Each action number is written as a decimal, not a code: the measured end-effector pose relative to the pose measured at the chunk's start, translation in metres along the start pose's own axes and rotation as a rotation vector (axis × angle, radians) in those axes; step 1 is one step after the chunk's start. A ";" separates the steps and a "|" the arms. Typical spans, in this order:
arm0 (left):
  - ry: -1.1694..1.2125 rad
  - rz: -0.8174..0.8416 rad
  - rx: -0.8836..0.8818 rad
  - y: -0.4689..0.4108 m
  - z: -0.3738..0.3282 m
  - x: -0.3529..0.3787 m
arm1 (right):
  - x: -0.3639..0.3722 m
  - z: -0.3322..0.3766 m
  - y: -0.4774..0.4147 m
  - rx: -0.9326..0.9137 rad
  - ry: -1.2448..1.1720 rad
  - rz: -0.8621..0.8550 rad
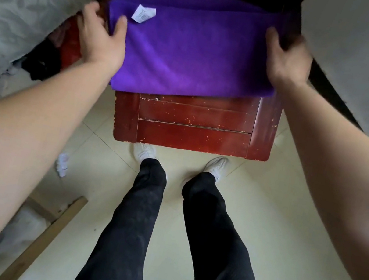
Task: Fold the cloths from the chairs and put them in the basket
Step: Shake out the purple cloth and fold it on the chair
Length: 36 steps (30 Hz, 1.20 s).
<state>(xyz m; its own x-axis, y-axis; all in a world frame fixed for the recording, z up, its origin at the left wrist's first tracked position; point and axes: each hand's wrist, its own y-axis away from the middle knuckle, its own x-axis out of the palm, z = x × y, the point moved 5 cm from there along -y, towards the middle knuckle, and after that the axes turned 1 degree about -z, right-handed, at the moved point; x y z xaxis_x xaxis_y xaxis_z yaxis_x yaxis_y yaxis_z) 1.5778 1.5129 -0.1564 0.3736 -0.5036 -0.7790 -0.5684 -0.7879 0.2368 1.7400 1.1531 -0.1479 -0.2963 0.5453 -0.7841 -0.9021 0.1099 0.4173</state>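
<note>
Head view: purple cloth [194, 50] part-folded on the chair [191, 136], one hand at each end.
L hand [100, 36] pinches the cloth's left edge, thumb on top nr the white tag [143, 14]. R hand [287, 56] is blurred, thumb on the right end; can't tell if it grips. Cloth lies in loose layers over the seat's back half, left end past the seat edge. Risk: an uneven lift or weak R hold lets the layers slide, so the fold opens and the cloth drops to the floor [261, 227]. Basket not in view.
</note>
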 end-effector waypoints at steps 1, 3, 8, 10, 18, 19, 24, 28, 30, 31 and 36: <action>-0.016 0.016 0.003 0.009 0.004 0.001 | 0.002 -0.006 0.007 0.030 -0.023 0.045; -0.037 0.040 -0.029 0.028 0.007 0.004 | 0.006 -0.016 0.020 0.064 -0.022 0.134; 0.008 0.100 -0.153 0.077 0.025 0.009 | 0.003 -0.052 0.051 0.171 -0.083 0.247; 0.001 0.124 -0.190 0.096 0.032 0.009 | -0.006 -0.072 0.065 0.254 -0.162 0.246; -0.495 0.315 0.658 0.160 -0.049 0.020 | -0.019 -0.090 0.096 0.448 -0.610 0.357; -0.556 0.454 0.796 0.165 -0.056 0.035 | -0.018 -0.088 0.099 0.494 -0.664 0.414; -0.803 0.691 0.859 0.156 -0.072 0.085 | -0.016 -0.081 0.107 0.633 -0.823 0.708; -0.836 0.685 0.827 0.156 -0.084 0.101 | -0.025 -0.079 0.100 0.644 -0.896 0.718; -0.826 0.685 0.812 0.157 -0.087 0.102 | -0.030 -0.079 0.097 0.675 -0.899 0.741; -0.820 0.693 0.811 0.157 -0.088 0.102 | -0.032 -0.081 0.098 0.693 -0.881 0.754; -0.696 0.604 0.825 0.151 -0.091 0.073 | -0.034 -0.075 0.100 0.722 -0.819 0.741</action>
<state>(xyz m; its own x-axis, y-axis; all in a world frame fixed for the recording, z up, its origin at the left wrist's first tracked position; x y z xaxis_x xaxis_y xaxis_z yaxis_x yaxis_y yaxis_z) 1.5858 1.3249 -0.1250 -0.4349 -0.2149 -0.8745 -0.9004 0.0911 0.4254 1.6368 1.0833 -0.1139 -0.1396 0.9815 0.1313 -0.1645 -0.1537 0.9743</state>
